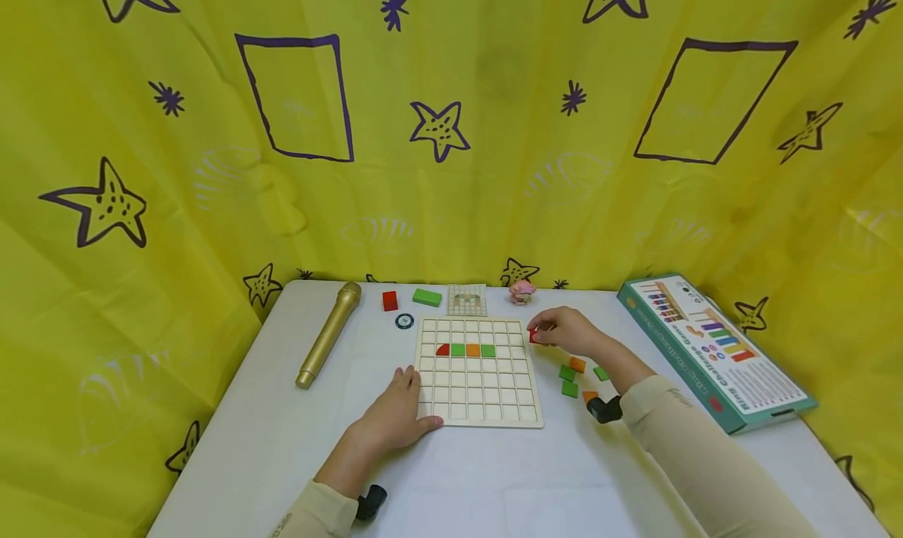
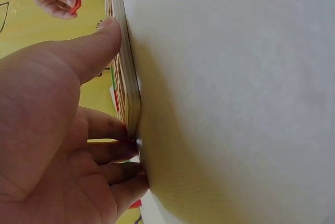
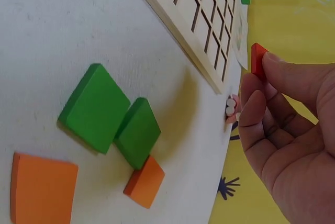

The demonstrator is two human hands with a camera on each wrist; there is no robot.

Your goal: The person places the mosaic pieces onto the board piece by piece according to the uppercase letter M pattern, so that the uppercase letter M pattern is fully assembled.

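Red piece (image 3: 257, 60) pinched in curled right fingers (image 3: 253, 111).

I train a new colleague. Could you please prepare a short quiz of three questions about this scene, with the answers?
1. Which colour is the small piece that the right hand pinches?
a) orange
b) red
c) green

2. True or false: the left hand touches the board.

3. In the head view, name from left to right the colours of the four pieces set in a row on the board.

Key: 1. b; 2. True; 3. Red, green, orange, green.
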